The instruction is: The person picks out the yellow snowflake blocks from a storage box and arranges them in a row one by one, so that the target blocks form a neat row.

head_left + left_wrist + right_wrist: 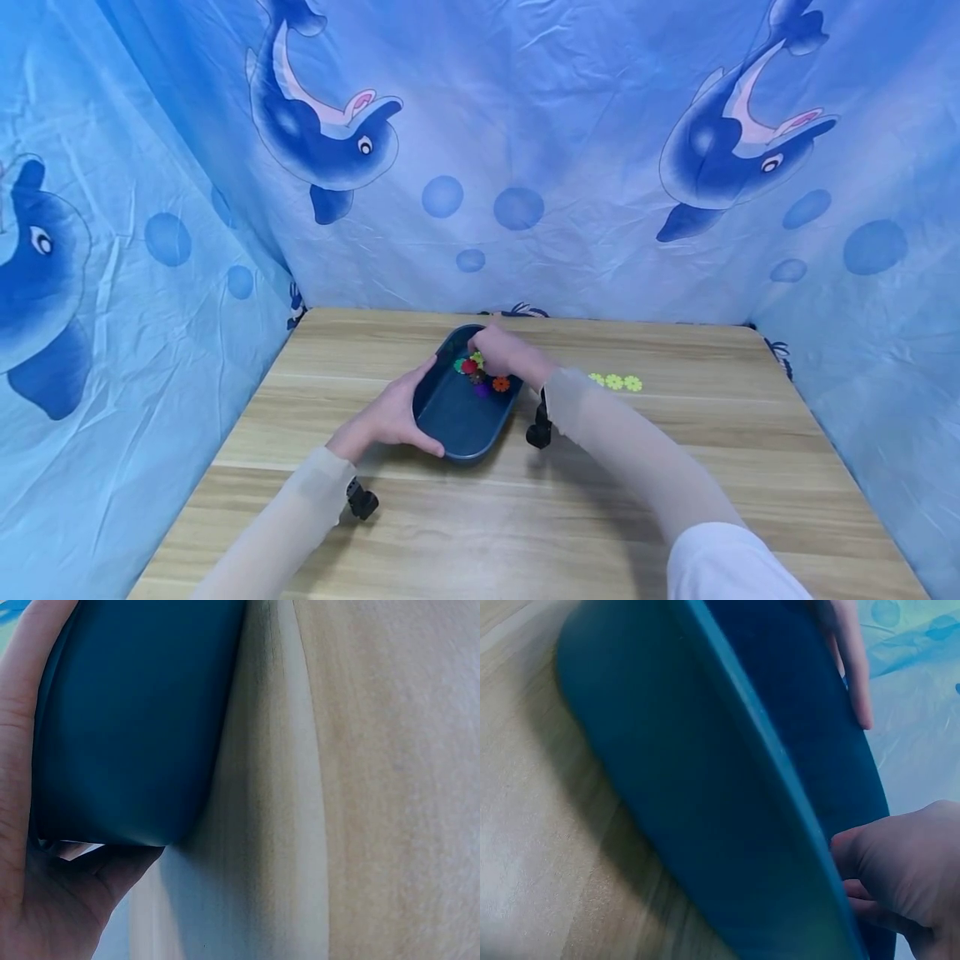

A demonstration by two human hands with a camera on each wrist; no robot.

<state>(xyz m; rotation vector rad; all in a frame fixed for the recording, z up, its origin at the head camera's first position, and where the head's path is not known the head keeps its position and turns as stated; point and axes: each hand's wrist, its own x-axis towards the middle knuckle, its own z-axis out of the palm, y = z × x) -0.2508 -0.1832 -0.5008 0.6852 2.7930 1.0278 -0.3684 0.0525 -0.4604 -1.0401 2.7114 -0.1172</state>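
A dark blue oval plastic basin (457, 425) sits at an angle on the table. Small flower-shaped plastic pieces (501, 384) in red, orange, green, purple, brown and yellow lie in its far part. My left hand (397, 412) holds the basin's left side, with the thumb by the near rim; the left wrist view shows this hand (56, 900) against the outer wall. Over the far right rim, my right hand (501, 350) reaches in among the pieces. In the right wrist view the fingers of that hand (900, 862) are bent, and the rim hides what they touch.
Several yellow flower pieces (614, 382) lie in a row on the wooden table (712, 433), right of the basin and partly behind my right sleeve. A blue dolphin-print curtain (585, 267) encloses the back and sides. Black wrist cameras (538, 432) hang under both forearms.
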